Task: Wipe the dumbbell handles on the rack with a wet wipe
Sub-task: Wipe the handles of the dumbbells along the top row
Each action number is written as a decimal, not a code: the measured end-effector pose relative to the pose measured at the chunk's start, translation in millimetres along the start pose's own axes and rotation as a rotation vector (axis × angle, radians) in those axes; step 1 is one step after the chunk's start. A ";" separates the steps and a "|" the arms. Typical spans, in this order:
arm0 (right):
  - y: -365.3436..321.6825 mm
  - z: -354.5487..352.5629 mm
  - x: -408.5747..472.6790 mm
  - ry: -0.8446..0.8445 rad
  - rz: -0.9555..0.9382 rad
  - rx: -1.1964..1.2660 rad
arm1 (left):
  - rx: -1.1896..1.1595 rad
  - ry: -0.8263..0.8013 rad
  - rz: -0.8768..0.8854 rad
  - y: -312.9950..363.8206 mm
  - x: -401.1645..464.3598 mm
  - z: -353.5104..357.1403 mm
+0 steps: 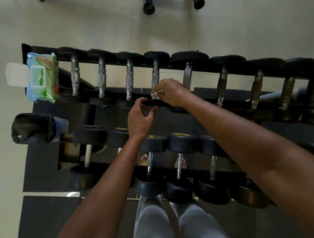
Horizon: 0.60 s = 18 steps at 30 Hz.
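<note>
green wipes pack (42, 77) lid open; right hand (171, 94) grips wipe (156, 95), left hand (140, 117) loose.

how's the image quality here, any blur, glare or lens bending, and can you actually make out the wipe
Head view: dim, flat light, no strong glare; the rack rails bow from wide-angle distortion; the wet wipe in the right hand is small and slightly smeared; dumbbell handles at far right look soft and dark; the wipes pack is clearest.
</note>
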State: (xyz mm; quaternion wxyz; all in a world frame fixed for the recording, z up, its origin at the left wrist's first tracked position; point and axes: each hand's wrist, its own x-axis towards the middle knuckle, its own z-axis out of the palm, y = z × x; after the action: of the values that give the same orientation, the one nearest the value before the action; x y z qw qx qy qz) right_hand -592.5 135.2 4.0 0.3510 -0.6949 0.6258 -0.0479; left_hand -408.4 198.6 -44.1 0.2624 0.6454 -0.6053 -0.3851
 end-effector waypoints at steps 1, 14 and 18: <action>0.3 0.6 0.5 -0.005 0.011 0.011 | -0.002 -0.004 0.007 -2.0 0.1 0.0; 3.7 2.6 5.6 0.002 -0.032 -0.069 | -0.052 -0.046 0.028 -8.5 4.4 -4.9; -12.0 -1.4 17.7 -0.028 -0.159 -0.275 | -0.074 -0.049 0.025 -11.7 4.1 -4.5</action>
State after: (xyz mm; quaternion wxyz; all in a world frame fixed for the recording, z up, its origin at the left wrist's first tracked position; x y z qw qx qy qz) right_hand -579.4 118.2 5.1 0.2562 -0.7844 0.5646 0.0202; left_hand -398.1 195.5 -51.7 0.2759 0.6182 -0.6048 -0.4195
